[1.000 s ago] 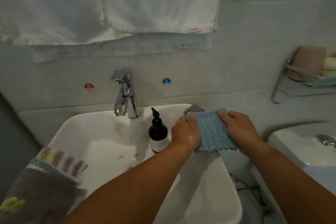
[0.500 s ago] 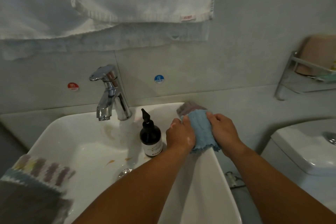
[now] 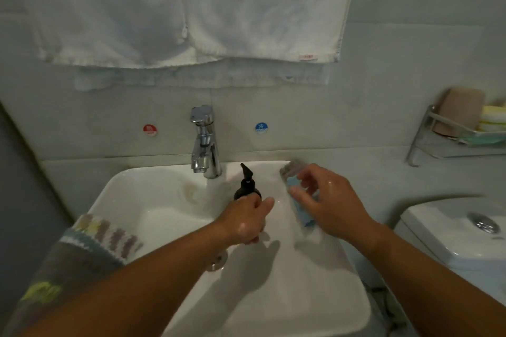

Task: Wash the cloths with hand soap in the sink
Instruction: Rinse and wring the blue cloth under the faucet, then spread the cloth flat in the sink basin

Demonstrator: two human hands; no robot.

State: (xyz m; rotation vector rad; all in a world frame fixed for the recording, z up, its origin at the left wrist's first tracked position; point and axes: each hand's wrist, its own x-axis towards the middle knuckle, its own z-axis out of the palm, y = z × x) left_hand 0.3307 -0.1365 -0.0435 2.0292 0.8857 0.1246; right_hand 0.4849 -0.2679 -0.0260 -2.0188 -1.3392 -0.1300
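Cloth [image 3: 302,213], the blue one, lies draped over the back rim of the sink [image 3: 342,260], to the right of the faucet [image 3: 204,145], with a grey cloth [image 3: 291,168] bunched just behind it. I judge it is parked there so it stays out of the basin while soap is fetched. My right hand [image 3: 325,205] hovers on it, fingers spread and loosely bent. As far as I can judge it steadies the cloth rather than clamping it. My left hand [image 3: 246,216] sits just right of the faucet and in front of it, curled against the lower body of the dark soap bottle [image 3: 246,186]. It hides that part, so I cannot tell whether it grips the bottle or only touches it. The pump head stands free above the knuckles, which suits a press from the other hand. The bottle is too dark for me to see how much soap is left. The basin below the faucet holds no standing water that I can make out, only a brownish stain and the drain [image 3: 217,261]. A patterned cloth [image 3: 82,254] hangs over the rim far left of the faucet. Far to the faucet's right, a wire shelf [image 3: 438,142] carries a tan block and some yellow items.
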